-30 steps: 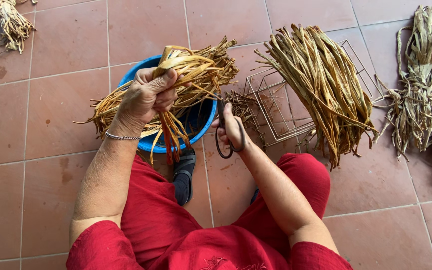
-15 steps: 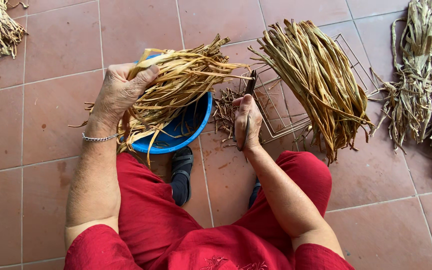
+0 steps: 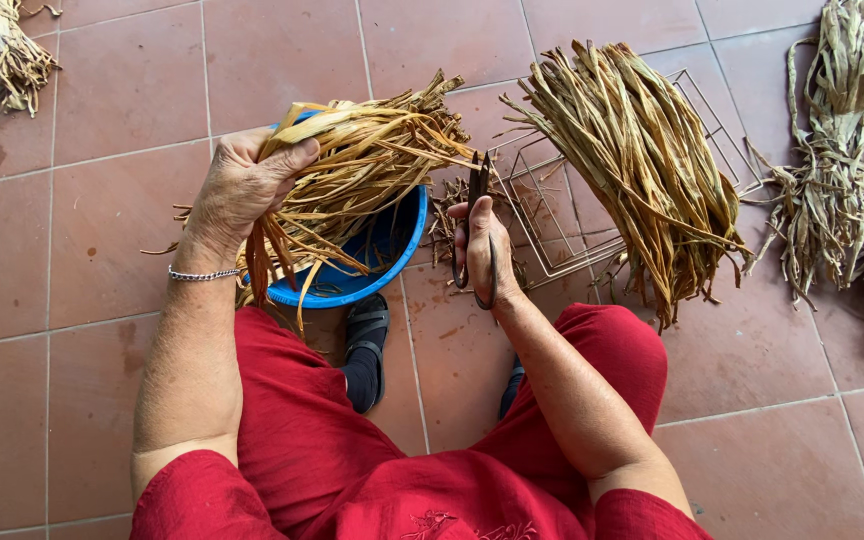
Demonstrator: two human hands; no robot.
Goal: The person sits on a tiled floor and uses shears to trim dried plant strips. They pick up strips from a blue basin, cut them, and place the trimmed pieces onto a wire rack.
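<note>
My left hand grips a bundle of dried yellow-brown leaf strips and holds it level over a blue plastic basin. The strip tips point right. My right hand holds dark scissors, blades pointing up toward those tips. A silver bracelet circles my left wrist. I sit in red clothes, with my dark sandalled feet on the tiles below the basin.
A big pile of dried strips lies on a wire rack to the right. Small trimmings lie beside the basin. More dried bundles sit at the far right and the top left corner. The floor is red tile.
My left hand has swung the bundle from hanging down to lying level over the basin, tips to the right. My right hand has lifted the scissors up toward the tips.
</note>
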